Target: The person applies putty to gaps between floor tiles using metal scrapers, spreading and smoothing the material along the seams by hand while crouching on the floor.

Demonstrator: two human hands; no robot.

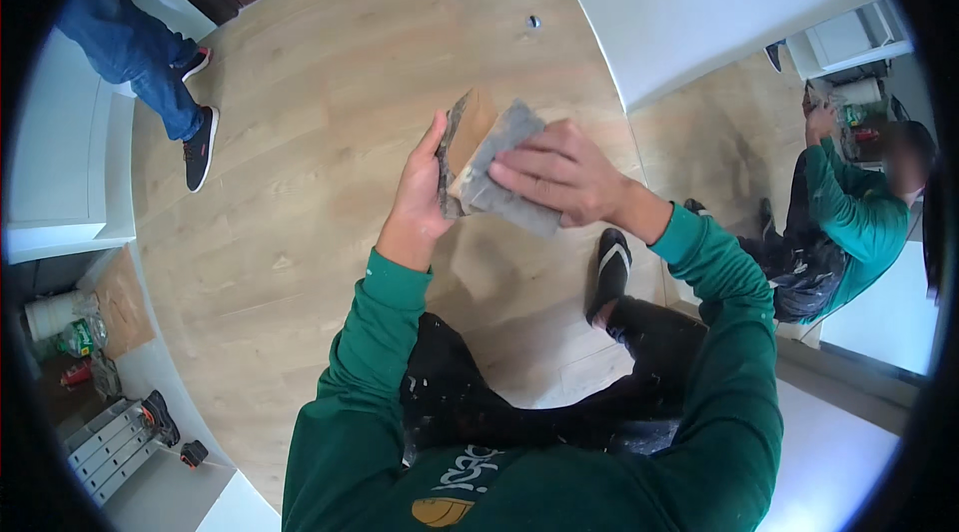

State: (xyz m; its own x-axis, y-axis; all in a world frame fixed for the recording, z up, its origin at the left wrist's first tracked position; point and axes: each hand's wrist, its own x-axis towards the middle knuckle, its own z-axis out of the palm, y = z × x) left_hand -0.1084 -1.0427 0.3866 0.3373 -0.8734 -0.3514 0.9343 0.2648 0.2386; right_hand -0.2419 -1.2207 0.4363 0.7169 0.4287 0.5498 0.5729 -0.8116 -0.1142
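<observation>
My left hand [423, 182] grips a tan-faced, block-like piece [472, 132] with a rough, dirty grey edge, its thumb lying along the left side. My right hand [559, 172] is closed on a flat grey sheet or pad [514, 132], its fingers pressed on the upper surface. The grey pad leans against the right side of the tan piece, the two meeting at an angle. Both are held up in front of me above the floor. Whether they are joined cannot be made out.
Another person's jeans-clad leg [150, 72] and dark shoe [201, 149] are at upper left. An open cabinet niche at left holds a white bucket [55, 315], bottles and a folding ladder [108, 447]. A mirror [734, 132] at right reflects me. A small round metal fitting [533, 21] is on the floor.
</observation>
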